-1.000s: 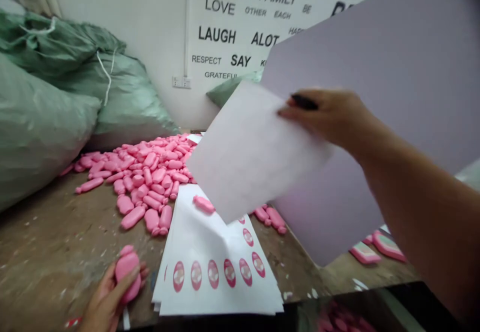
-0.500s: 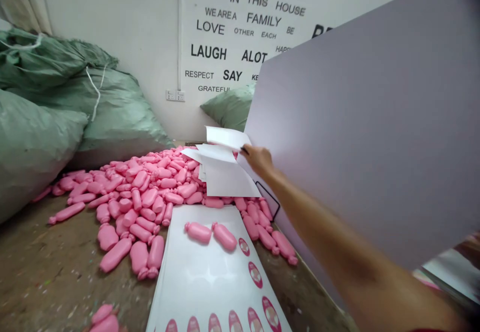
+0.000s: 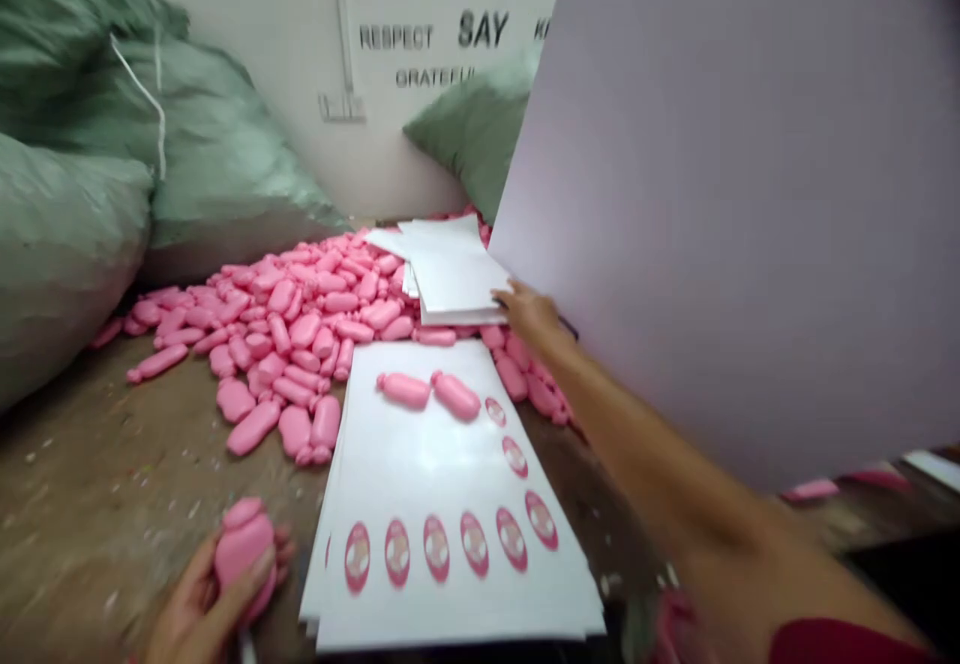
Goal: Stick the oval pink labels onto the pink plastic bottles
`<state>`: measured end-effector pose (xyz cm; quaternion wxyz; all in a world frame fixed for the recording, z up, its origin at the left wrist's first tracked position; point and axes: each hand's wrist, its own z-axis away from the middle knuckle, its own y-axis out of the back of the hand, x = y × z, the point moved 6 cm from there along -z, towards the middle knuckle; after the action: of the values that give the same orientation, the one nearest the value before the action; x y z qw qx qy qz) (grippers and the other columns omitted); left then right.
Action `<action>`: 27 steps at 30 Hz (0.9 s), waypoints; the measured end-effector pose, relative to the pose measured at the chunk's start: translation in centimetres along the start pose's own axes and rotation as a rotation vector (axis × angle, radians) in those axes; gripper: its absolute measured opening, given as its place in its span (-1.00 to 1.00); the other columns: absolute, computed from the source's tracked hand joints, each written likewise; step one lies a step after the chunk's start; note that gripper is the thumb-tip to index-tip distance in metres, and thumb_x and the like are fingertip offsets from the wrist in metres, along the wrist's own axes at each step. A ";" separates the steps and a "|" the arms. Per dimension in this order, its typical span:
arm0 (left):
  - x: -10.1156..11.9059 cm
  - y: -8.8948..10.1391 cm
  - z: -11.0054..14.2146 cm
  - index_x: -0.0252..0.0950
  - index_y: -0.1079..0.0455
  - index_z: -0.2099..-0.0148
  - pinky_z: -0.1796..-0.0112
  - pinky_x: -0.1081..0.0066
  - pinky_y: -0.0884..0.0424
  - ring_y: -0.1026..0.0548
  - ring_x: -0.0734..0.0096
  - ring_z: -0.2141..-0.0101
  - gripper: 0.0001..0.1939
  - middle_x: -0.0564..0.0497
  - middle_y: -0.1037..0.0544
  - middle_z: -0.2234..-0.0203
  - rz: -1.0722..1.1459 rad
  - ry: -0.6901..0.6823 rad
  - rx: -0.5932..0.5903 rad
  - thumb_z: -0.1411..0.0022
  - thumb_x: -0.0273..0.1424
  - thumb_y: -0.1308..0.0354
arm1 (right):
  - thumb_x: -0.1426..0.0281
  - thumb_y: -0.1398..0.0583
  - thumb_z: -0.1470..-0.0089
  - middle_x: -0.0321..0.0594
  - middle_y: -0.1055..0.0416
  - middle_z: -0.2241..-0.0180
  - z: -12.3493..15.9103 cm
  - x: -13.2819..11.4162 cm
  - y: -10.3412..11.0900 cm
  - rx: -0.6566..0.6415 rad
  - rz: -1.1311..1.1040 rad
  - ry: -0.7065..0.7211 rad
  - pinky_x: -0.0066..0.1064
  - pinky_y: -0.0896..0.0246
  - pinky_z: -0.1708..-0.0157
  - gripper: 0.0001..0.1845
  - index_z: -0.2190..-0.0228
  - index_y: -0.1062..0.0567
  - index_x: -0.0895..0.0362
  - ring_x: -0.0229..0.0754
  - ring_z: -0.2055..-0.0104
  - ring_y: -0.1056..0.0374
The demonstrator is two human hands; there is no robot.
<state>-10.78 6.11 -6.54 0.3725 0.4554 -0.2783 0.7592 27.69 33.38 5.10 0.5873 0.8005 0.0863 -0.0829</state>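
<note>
My left hand is wrapped round a pink plastic bottle at the lower left, thumb across its front. Farther off, my right arm stretches to a pile of white paper sheets lying on the pink bottles. My right hand is closed at the near right corner of the top sheet, blurred, with something small and dark at the fingertips. Between my arms lies a stack of sticker sheets printed with pink oval labels. Two pink bottles rest on its far part.
A large heap of pink bottles spreads over the brown floor. Bulging green sacks stand at the left, another sack at the back wall. A big pale lilac panel slants along the right, close to my right arm.
The view has tipped downward. My right hand has lowered the lifted white sheet onto the paper pile. My left hand has come into view with its pink bottle.
</note>
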 end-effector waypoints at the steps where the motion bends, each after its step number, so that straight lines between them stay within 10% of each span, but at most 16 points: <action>1: 1.0 -0.5 0.7 -0.25 -0.39 -0.06 0.24 0.36 -0.58 -0.65 0.12 0.23 -0.15 -0.03 -0.68 0.30 -0.040 -0.025 -0.022 0.32 -0.13 -0.54 | 0.40 -0.13 -0.30 0.00 -0.43 -0.10 1.4 -0.2 0.7 0.006 -0.031 -0.004 -0.20 -0.33 0.04 -0.72 0.01 -0.53 0.11 0.00 -0.03 -0.41; 6: 2.9 -6.5 3.4 -0.26 -0.42 0.01 0.13 0.35 -0.51 -0.62 0.23 0.20 -0.43 -0.04 -0.66 0.24 -0.189 -0.206 -0.321 0.06 -0.21 -0.47 | 0.22 -0.18 -0.22 -0.17 -0.55 0.27 12.0 -1.5 2.3 -0.107 -0.282 -0.001 -0.33 -0.25 0.31 -0.75 0.16 -0.54 0.10 -0.11 0.28 -0.44; 12: -0.2 -12.8 5.4 -0.23 -0.37 0.01 0.15 0.39 -0.49 -0.63 0.36 0.26 -0.55 0.00 -0.65 0.22 -0.027 -0.067 -0.604 -0.09 -0.27 -0.40 | 0.14 -0.10 -0.23 -0.24 -0.45 0.35 25.0 -5.2 0.6 -0.537 -0.783 0.019 -0.34 -0.29 0.35 -0.71 0.11 -0.34 0.04 -0.14 0.32 -0.40; 27: -0.1 -15.1 4.1 -0.28 -0.37 0.08 0.08 0.34 -0.47 -0.61 0.39 0.24 -0.60 0.01 -0.64 0.27 0.218 0.018 -0.532 -0.06 -0.34 -0.41 | 0.36 -0.10 -0.21 -0.20 -0.63 0.34 23.6 -7.3 -1.6 -0.349 -0.276 0.172 -0.31 -0.09 0.36 -0.83 0.24 -0.49 0.05 -0.05 0.36 -0.48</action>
<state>3.62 11.59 -3.61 0.3978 0.3022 -0.5116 0.6990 19.49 11.04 -1.70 0.6902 0.6717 0.2577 -0.0777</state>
